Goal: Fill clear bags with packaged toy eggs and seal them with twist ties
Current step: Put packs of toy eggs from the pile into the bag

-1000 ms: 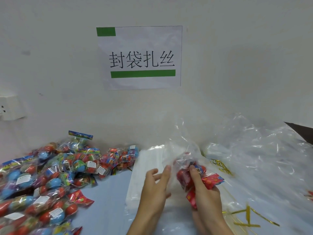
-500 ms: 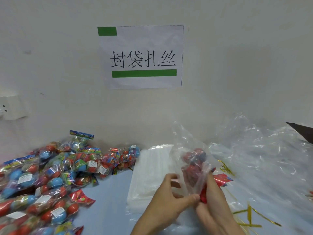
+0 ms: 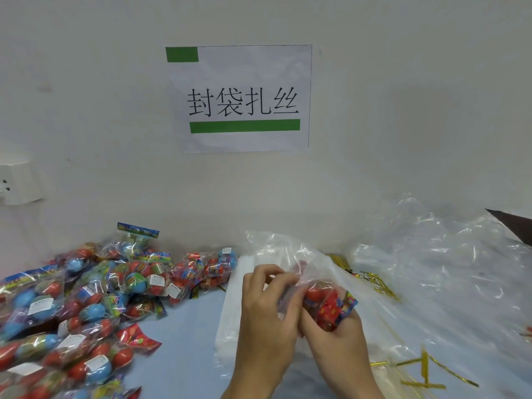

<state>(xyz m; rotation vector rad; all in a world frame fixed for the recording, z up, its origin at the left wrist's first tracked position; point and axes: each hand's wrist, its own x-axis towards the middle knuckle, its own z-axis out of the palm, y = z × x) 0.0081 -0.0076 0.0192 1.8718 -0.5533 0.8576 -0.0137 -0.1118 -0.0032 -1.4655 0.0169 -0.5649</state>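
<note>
A clear bag (image 3: 290,249) is held up at the middle of the table, its loose top spreading toward the wall. Inside its lower end sits a pack of toy eggs (image 3: 331,305), red with a colourful header. My left hand (image 3: 267,315) pinches the gathered plastic of the bag beside the pack. My right hand (image 3: 339,341) grips the bag from below, fingers curled round the egg pack. Gold twist ties (image 3: 423,367) lie on the table to the right of my hands.
A large pile of packaged toy eggs (image 3: 86,298) covers the left of the blue table. A flat stack of clear bags (image 3: 230,321) lies under my hands. Crumpled clear plastic (image 3: 446,269) fills the right side. More gold ties (image 3: 374,280) lie beyond. A paper sign (image 3: 241,99) hangs on the wall.
My left hand went from open beside the bag to pinching its plastic. The egg pack has sunk lower in the bag and tilted right, and the bag's top has spread wider.
</note>
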